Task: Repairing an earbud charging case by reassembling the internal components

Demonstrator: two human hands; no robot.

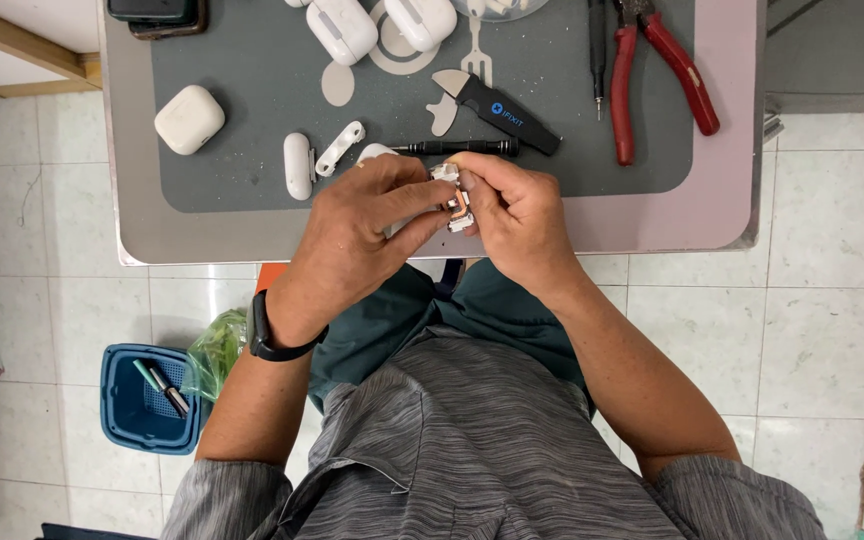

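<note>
Both hands (442, 215) pinch a small earbud-case part (455, 200).

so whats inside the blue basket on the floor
The blue basket holds two slim pen-like sticks, one greenish and one dark. A green plastic bag overlaps its right edge, hiding whatever lies beneath there.

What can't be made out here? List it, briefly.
Head view only:
- Small part held between the left hand and right hand: fingers cover most of it.
- Dark phone and clear dish: cut off by top edge.
- Items in the blue basket: too small to tell.
</note>
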